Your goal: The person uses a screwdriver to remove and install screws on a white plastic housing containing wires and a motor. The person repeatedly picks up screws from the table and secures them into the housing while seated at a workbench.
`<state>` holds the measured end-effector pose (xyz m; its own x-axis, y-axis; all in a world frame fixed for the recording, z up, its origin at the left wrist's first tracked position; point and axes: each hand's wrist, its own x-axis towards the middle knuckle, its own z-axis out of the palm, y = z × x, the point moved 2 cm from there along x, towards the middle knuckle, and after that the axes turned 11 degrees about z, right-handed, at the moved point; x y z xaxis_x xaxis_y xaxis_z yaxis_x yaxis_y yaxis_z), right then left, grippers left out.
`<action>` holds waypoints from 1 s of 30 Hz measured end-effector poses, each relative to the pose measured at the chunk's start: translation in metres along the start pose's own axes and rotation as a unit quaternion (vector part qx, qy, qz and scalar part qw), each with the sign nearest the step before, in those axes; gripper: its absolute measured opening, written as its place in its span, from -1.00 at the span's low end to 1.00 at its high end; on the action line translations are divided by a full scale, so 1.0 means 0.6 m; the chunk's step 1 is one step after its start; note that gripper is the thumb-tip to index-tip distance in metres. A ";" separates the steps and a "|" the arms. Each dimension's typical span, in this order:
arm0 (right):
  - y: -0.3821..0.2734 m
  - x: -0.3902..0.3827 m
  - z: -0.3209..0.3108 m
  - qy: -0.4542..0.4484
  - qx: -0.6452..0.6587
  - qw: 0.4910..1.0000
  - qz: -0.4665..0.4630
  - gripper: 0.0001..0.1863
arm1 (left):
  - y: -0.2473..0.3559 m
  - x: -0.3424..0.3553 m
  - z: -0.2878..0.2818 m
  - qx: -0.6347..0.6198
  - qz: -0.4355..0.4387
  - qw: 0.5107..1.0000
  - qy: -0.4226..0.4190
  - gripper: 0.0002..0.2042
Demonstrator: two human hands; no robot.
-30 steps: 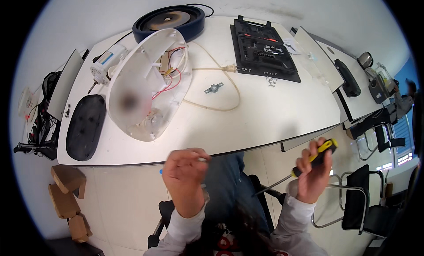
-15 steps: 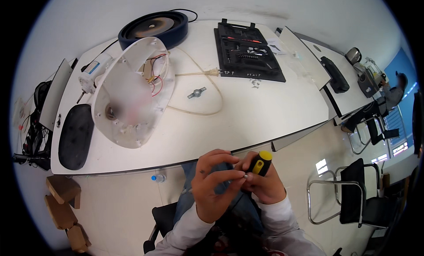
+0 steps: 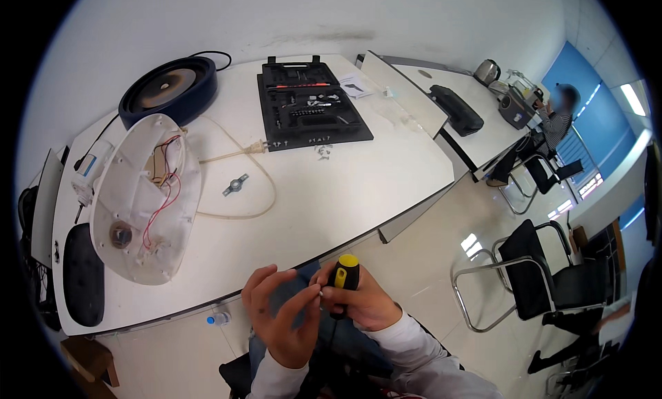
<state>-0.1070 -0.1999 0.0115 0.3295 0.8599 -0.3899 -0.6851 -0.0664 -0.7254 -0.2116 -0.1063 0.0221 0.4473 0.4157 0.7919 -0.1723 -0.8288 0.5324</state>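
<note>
My right hand is closed around a screwdriver with a short black and yellow handle; its yellow end points up and the dark shaft hangs below. Thumb and index finger of my left hand pinch a tiny metal piece, too small to tell exactly, right beside the handle. Both hands are over my lap, off the table's front edge. On the white table lie a white plastic housing with red wires inside, a grey metal bracket and a pale cord with a plug.
An open black tool case lies at the back, with small screws before it. Left are a round dark-blue part and a black oblong part. Black chairs stand right; a person sits beyond.
The view has turned to the right and up, so the table things appear further left and lower. My hands keep their hold on the screwdriver and the tiny metal piece.
</note>
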 end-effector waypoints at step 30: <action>-0.025 -0.015 0.005 0.065 -0.002 0.985 -0.161 -0.77 | -0.002 -0.074 0.064 -0.266 -0.178 0.910 -0.265 -0.53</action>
<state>-0.1017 -0.2048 0.0276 0.6096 0.7646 -0.2092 -0.5295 0.1963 -0.8253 -0.1973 -0.1380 -0.0252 0.8936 0.2671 0.3607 -0.2712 -0.3193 0.9080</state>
